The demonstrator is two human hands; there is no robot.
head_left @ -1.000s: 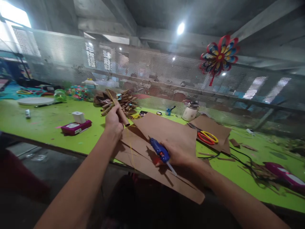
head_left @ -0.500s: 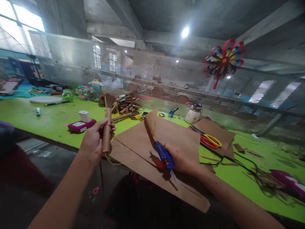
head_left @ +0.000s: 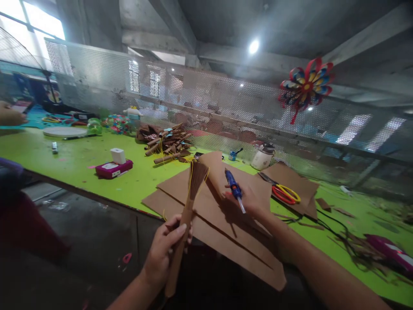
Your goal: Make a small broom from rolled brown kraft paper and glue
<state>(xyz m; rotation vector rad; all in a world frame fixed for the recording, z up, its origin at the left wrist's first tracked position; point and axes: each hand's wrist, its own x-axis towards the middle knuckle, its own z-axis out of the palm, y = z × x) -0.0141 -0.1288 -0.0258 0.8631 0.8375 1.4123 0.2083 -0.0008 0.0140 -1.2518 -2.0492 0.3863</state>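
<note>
My left hand [head_left: 164,245] is closed round the rolled handle of a small brown paper broom [head_left: 186,215]. The broom tilts up and right, its fringed head on top, with yellow string looped about it. In my right hand [head_left: 250,203] is a blue hot glue gun [head_left: 235,188], nozzle pointing up and away, a clear glue stick jutting from its back. Some right fingers reach down to a brown paper sheet [head_left: 216,174] whose edge curls up. More flat brown paper [head_left: 232,254] lies beneath, overhanging the table's front edge.
Red and yellow-handled scissors [head_left: 285,193] lie on paper at the right. Behind are a pile of brown paper rolls [head_left: 171,137] and a pale jar [head_left: 262,156]. A magenta box [head_left: 113,168] sits left on the green table [head_left: 77,155]. Another person's hand [head_left: 11,115] shows far left.
My left hand has brought the broom right and nearer, in front of the brown paper. The glue gun has moved up and right, off the curled paper. Another person's hand has appeared at far left.
</note>
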